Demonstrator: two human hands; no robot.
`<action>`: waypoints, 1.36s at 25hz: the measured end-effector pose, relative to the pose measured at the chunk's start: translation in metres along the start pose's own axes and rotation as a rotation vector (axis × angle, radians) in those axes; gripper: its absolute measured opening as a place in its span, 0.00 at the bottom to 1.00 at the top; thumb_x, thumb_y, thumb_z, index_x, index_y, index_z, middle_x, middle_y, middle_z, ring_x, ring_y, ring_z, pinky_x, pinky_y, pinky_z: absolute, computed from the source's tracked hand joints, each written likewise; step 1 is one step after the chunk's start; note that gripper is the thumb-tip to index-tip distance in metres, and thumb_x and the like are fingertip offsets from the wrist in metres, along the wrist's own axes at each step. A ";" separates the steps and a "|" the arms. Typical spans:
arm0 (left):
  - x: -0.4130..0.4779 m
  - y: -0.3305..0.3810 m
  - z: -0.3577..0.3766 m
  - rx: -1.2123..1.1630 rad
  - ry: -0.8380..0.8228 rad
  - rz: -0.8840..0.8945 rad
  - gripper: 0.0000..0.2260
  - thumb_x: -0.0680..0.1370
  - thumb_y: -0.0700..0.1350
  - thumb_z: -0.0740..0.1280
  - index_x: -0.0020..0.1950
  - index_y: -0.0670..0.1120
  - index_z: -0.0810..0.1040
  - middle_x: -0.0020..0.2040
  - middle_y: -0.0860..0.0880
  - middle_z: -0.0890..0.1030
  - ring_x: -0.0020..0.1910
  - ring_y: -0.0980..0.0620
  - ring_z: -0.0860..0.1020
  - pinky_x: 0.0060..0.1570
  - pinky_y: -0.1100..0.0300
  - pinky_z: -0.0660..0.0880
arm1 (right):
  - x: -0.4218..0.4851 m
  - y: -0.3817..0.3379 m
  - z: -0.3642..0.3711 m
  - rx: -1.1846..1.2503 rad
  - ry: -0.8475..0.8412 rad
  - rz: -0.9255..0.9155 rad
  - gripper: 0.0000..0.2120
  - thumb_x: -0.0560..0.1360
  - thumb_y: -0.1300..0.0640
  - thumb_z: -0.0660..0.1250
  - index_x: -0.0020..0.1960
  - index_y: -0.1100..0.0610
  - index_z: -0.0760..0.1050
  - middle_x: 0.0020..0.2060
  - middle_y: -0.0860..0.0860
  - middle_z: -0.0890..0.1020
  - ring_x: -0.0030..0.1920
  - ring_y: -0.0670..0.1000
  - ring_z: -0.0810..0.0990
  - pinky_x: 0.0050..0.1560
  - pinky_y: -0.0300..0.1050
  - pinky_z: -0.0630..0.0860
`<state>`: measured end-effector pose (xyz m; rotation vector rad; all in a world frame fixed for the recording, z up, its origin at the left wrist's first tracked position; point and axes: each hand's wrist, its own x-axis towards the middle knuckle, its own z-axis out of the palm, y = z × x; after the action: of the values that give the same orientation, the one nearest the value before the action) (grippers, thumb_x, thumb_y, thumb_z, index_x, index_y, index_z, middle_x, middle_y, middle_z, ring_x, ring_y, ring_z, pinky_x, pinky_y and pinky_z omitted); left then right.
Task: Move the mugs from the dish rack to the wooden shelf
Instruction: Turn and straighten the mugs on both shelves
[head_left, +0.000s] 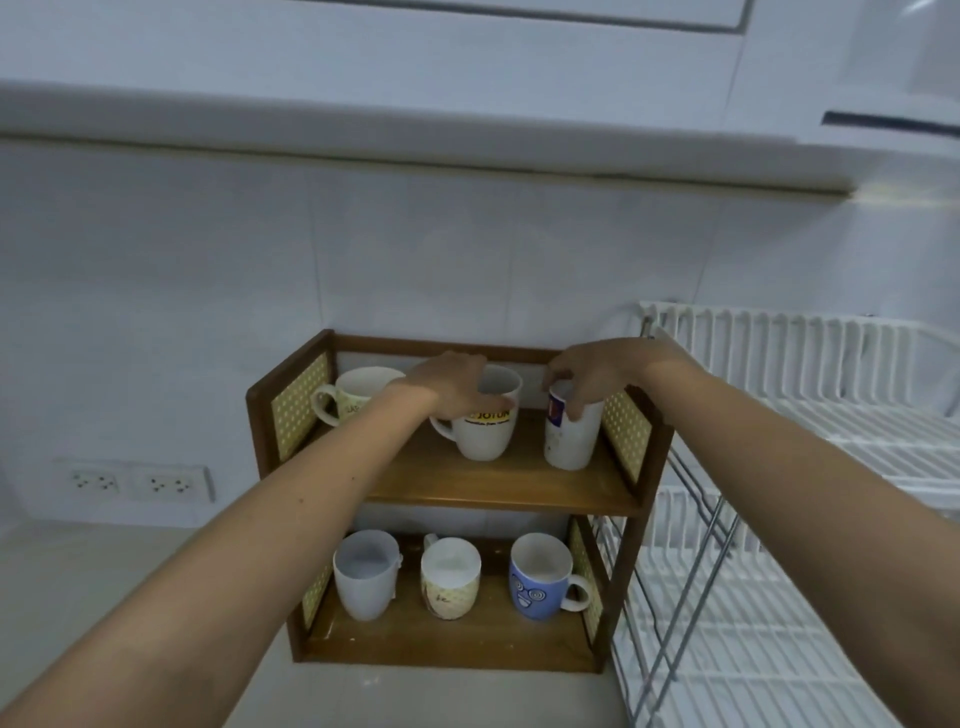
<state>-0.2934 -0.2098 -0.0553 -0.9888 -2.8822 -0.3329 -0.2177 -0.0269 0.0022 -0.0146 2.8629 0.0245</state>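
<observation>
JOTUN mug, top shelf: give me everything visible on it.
The JOTUN mug is white and glossy, ceramic by the look, with a yellow band bearing dark letters and a smaller line beneath. It stands upright, mouth up, in the middle of the wooden shelf's upper tier, handle pointing left. The left hand grips its rim from above. It touches neither neighbouring mug.

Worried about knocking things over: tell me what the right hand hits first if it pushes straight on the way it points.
The right hand already grips the tall white mug. Straight on, it likely meets the wooden shelf's back rail, though depth is uncertain.
</observation>
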 end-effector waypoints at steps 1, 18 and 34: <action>0.000 -0.001 0.002 0.004 0.009 0.001 0.33 0.71 0.68 0.62 0.66 0.46 0.70 0.63 0.45 0.77 0.56 0.46 0.76 0.51 0.53 0.75 | -0.001 0.000 0.000 0.022 -0.010 -0.015 0.30 0.69 0.59 0.71 0.69 0.50 0.67 0.69 0.51 0.69 0.67 0.54 0.68 0.59 0.47 0.73; 0.003 -0.007 0.006 -0.058 -0.001 0.009 0.38 0.72 0.66 0.63 0.75 0.47 0.60 0.73 0.46 0.69 0.68 0.45 0.70 0.57 0.55 0.69 | 0.003 0.004 0.004 0.001 0.071 0.100 0.36 0.69 0.53 0.74 0.73 0.54 0.63 0.68 0.55 0.70 0.58 0.55 0.76 0.51 0.48 0.81; -0.037 -0.045 -0.049 0.004 -0.129 -0.208 0.40 0.72 0.70 0.59 0.76 0.47 0.59 0.76 0.45 0.63 0.73 0.44 0.64 0.67 0.48 0.63 | 0.009 -0.035 0.018 0.219 0.313 -0.112 0.36 0.73 0.36 0.62 0.75 0.49 0.57 0.74 0.51 0.63 0.72 0.55 0.64 0.64 0.49 0.64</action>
<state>-0.2918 -0.2778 -0.0210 -0.7367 -3.1089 -0.2854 -0.2208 -0.0614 -0.0176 -0.1471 3.1531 -0.3429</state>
